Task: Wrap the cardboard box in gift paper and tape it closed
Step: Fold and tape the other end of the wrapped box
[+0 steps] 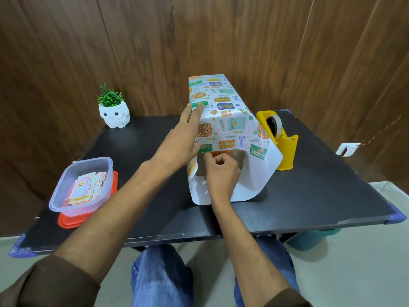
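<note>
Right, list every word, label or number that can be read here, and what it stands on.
No text reads clearly.
Pink-bordered paper cards in the clear plastic container: writing too blurred to read.
Patterned gift paper: tiny marks on printed parcels, too small to read.
Yellow plastic tape dispenser: no label visible.

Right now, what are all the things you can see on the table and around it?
gift paper: one, white with orange, green and blue pictures, draped over the box, mid-table
cardboard box: one, brownish, mostly hidden under the paper
tape dispenser: one, yellow, right of the box
owl pot: one, white with a green plant, far left corner
plastic container: one, clear, holding cards, near left
lid: one, red, under the container
table: one, black
left hand: one, flat against the paper's left side
right hand: one, pinching the paper's near edge
</note>
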